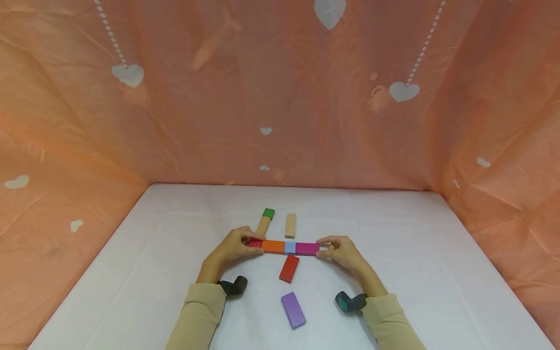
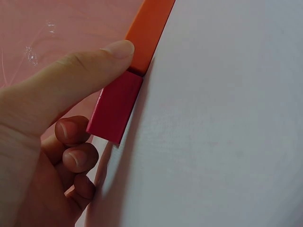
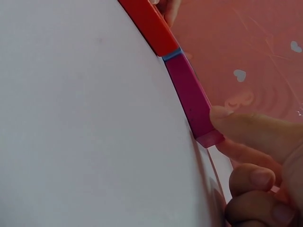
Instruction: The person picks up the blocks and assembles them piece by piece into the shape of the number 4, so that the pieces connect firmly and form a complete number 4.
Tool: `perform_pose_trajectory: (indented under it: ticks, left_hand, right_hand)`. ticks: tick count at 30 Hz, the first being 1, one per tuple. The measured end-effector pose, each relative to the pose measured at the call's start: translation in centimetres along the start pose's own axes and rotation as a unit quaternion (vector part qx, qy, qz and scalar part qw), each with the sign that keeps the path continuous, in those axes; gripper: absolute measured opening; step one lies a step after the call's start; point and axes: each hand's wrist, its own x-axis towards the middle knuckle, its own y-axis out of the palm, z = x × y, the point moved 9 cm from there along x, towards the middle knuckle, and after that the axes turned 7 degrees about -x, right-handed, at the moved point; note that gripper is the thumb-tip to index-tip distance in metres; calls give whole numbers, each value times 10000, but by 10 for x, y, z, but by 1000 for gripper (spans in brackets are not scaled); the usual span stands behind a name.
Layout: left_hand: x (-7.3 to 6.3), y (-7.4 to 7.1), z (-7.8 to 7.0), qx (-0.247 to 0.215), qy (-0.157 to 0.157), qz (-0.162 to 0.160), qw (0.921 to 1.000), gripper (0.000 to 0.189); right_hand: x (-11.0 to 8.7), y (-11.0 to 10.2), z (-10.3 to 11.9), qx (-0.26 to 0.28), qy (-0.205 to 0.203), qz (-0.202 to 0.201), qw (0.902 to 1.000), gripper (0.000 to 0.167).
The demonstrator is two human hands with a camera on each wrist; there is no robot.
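Observation:
A row of coloured blocks runs from left to right: a crimson block [image 2: 116, 106], an orange block [image 1: 273, 247], a light blue block [image 1: 290, 247] and a magenta block [image 1: 307, 249]. At the row's left end my left hand [image 1: 236, 244] pinches the crimson block, its thumb lying across the seam with the orange one. My right hand [image 1: 343, 252] pinches the right end of the magenta block [image 3: 191, 94] between thumb and index finger. In both wrist views the other fingers are curled beside the row.
Behind the row lie two plain wooden blocks, one [image 1: 290, 225] near the middle and one [image 1: 263, 226] touching a green block [image 1: 269, 214]. Nearer me are a red block [image 1: 289, 269] and a purple block [image 1: 293, 310]. An orange curtain [image 1: 280, 97] surrounds the white table [image 1: 393, 233].

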Motion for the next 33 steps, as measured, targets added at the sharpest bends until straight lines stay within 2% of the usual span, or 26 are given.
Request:
perform_pose_trajectory:
  ticks: [3,9,14,20,27,33]
  left_hand:
    - [1,0,0,-46,20,-9,10000,32]
    - [2,2,-3,31,261,3,9997,32]
    - [2,3,-2,-65,167,-6,9998,33]
    - [1,3,2,-91,43,-10,9999,32]
    - [0,1,5,-79,-10,-26,10000,32]
    - [-1,-1,2,-123,61,-30,9999,32]
  right_hand:
    - [-1,-1,1,27,-90,48,9999,40]
    - [-1,-6,-2,20,-133,-38,9999,41]
    - [2,-6,2,6,-195,32,9998,40]
    - [15,-9,18,-39,-410,-15,9991,39]
    - [27,-9,25,-46,-50,-1,10000,41]
    - [36,-5,30,-63,73,78,9999,41]
